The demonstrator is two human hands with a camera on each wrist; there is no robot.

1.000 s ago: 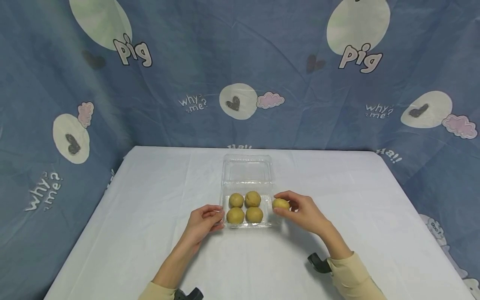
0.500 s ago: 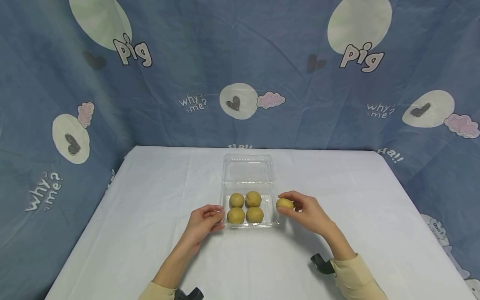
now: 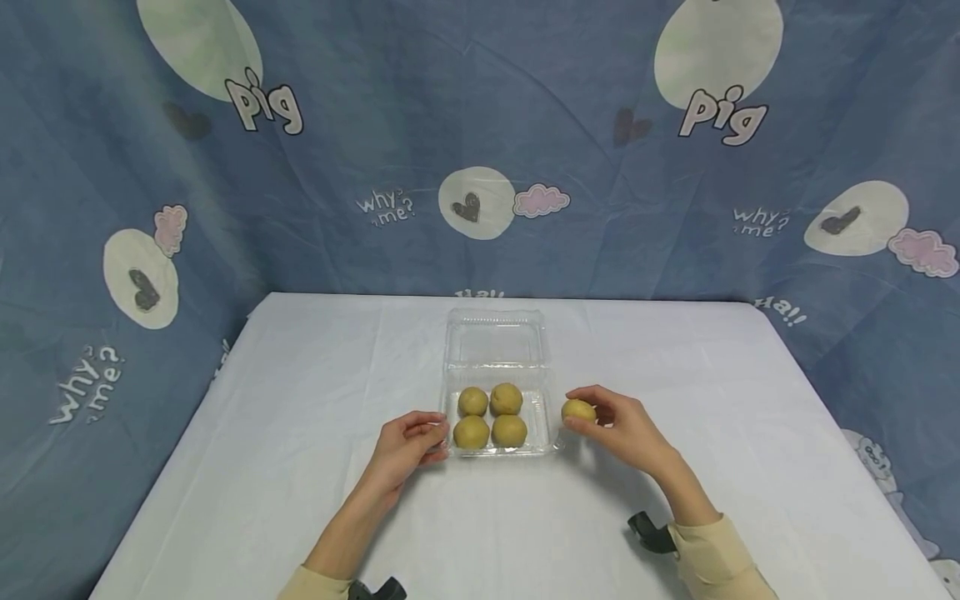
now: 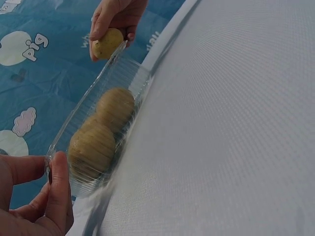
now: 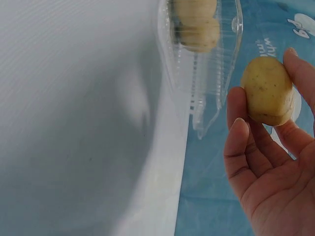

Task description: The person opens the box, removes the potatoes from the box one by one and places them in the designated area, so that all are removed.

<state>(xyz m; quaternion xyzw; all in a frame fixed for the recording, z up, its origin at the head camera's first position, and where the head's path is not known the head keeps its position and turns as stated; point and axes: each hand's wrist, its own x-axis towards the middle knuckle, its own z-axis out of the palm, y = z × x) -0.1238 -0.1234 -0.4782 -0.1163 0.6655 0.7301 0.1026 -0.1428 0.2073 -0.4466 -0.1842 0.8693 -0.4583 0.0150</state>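
Small potato (image 3: 578,410) pinched in curled fingertips of right hand (image 3: 622,428), held just beside the right edge of clear plastic clamshell tray (image 3: 545,417), outside it. Four more potatoes (image 3: 491,415) sitting inside the tray, lid (image 3: 494,337) folded open behind. Left hand (image 3: 405,447) gripping the tray's left rim between thumb and fingers. All on white tablecloth (image 3: 300,400); blue patterned backdrop (image 3: 480,125) behind.

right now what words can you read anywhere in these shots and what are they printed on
"pig": blue backdrop cloth, beside the pale ovals, upper left and upper right.
"why? me?": same cloth, at left, centre and right.
"Ha!!": same cloth, along the table edge; the centre one is partly cut off.
Clear plastic box and potatoes: no text seen.
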